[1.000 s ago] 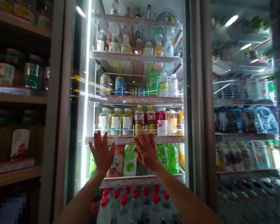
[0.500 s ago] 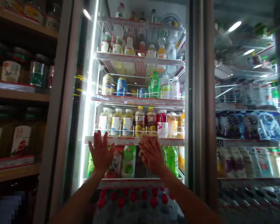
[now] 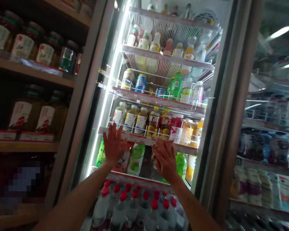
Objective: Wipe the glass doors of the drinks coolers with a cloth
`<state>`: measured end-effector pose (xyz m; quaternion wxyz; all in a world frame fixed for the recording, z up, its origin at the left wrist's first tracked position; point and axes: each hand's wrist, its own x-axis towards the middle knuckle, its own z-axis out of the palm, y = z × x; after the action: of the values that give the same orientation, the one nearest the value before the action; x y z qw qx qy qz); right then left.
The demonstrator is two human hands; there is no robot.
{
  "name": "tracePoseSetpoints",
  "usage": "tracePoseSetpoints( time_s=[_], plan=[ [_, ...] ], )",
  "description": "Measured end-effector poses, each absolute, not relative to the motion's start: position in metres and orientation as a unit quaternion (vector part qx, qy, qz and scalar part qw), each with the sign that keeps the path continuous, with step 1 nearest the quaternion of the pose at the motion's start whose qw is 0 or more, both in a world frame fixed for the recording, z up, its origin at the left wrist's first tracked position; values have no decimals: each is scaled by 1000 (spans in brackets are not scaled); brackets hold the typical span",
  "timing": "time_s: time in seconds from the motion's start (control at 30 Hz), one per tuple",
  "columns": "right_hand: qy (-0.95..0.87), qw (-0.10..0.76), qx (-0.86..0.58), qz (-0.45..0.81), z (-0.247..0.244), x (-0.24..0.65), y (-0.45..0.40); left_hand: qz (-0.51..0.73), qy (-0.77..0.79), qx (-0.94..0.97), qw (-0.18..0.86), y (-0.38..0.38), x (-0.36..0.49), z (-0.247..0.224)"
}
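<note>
My left hand (image 3: 114,144) is raised, palm forward and fingers spread, in front of the lit drinks fridge. It holds nothing and appears to rest against the glass door. My right hand (image 3: 166,158) lies flat at about the same height, its fingers close together. A pale, crumpled cloth (image 3: 154,157) seems to show under and beside its fingers, mostly hidden. Behind the hands run a white shelf edge (image 3: 137,138) and a row of tea bottles (image 3: 141,121). A green carton-like pack (image 3: 136,159) stands between the hands.
At left, wooden shelves (image 3: 33,146) carry jars with price strips. Several red-capped bottles (image 3: 135,203) fill the fridge bottom. A metal door frame (image 3: 231,128) divides it from another glass-fronted fridge with bottles (image 3: 279,144) at right. Cans (image 3: 141,83) stand on a higher shelf.
The whole view has tilted and shifted, so the fridge now leans to the right and more bottom bottles show. Both hands keep nearly the same place before the shelf edge.
</note>
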<state>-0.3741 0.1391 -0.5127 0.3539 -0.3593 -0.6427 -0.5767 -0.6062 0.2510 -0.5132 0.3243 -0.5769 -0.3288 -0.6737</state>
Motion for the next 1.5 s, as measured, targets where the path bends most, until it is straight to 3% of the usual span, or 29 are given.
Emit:
tracePoseSetpoints(
  time_s=[0.07,0.23,0.43,0.53,0.77,1.03,1.3,1.5],
  plan=[
    [-619,364,-365,-593,-510,-352,131,-676,-330,-573,325,250,-606,-513],
    [-441,519,-435,-588,-495,-311,118,-679,-325,-574,322,251,-605,-513],
    [-606,411,-399,-552,-556,-395,148,-674,-331,-579,317,252,-607,-513],
    [-636,372,-388,-553,-572,-390,146,-677,-327,-579,316,252,-607,-513],
    [-421,494,-504,-569,-551,-318,112,-679,-336,-582,295,251,-605,-513],
    [-610,393,-444,-526,-602,-396,135,-668,-346,-599,275,249,-607,-513],
    [-440,500,-525,-530,-589,-331,105,-674,-342,-591,281,249,-606,-512],
    [-574,425,-478,-511,-614,-406,135,-675,-342,-594,274,248,-607,-512]
  ],
)
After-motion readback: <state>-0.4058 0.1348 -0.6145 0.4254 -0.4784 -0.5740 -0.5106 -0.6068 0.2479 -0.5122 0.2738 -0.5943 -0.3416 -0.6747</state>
